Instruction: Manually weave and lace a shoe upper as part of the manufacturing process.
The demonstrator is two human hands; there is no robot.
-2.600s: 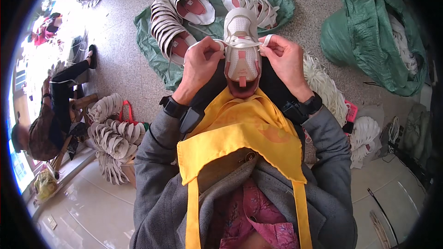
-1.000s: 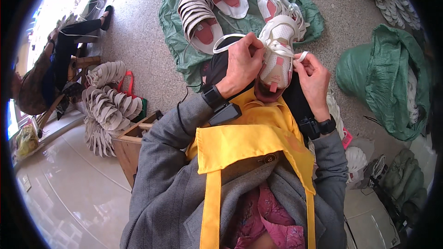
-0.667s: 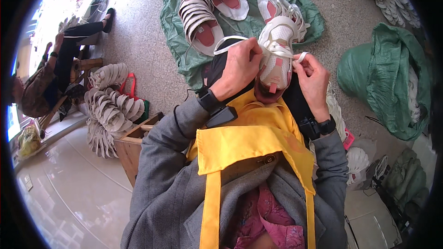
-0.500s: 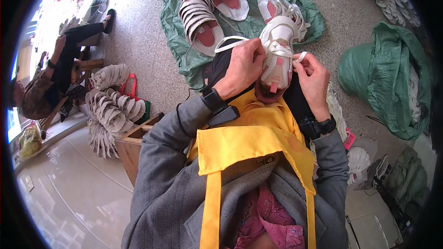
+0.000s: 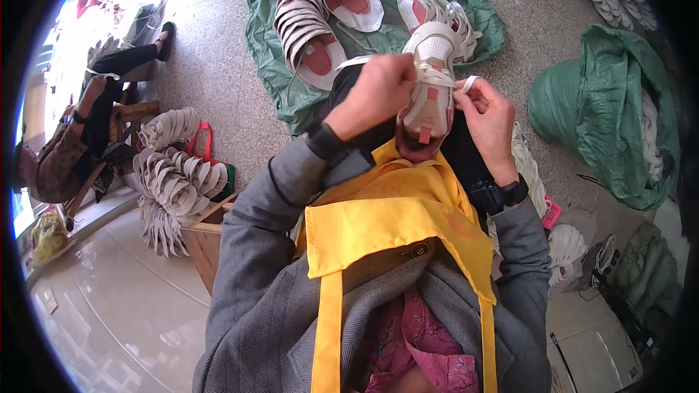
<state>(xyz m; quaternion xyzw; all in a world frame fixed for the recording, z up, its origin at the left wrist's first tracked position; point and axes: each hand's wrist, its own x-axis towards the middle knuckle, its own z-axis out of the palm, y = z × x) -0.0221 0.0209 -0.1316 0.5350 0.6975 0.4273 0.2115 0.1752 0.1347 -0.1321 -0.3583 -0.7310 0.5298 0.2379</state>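
Observation:
A white and beige sneaker upper (image 5: 435,47) with pink patches rests on my lap, its toe pointing away from me. A white shoelace (image 5: 435,76) crosses its front. At the upper's left edge, my left hand (image 5: 380,94) is closed on the lace; the fingertips are partly hidden, and a loose length of lace shows beyond the knuckles. On the other side, my right hand (image 5: 489,120) pinches the lace between thumb and forefinger, and a small loop stands up from the fingers. The tongue end lies against my yellow apron (image 5: 397,229).
Nested stacks of uppers (image 5: 302,18) lie on a green sheet (image 5: 266,25) ahead. A green sack (image 5: 575,105) with white pieces stands at right. At left are a wooden box (image 5: 204,247), more stacked white pieces (image 5: 171,178) and a seated person (image 5: 65,153).
My left hand has turned and moved slightly up and left at the upper's edge, holding the lace. The right hand keeps its pinch. The whole view has shifted a little.

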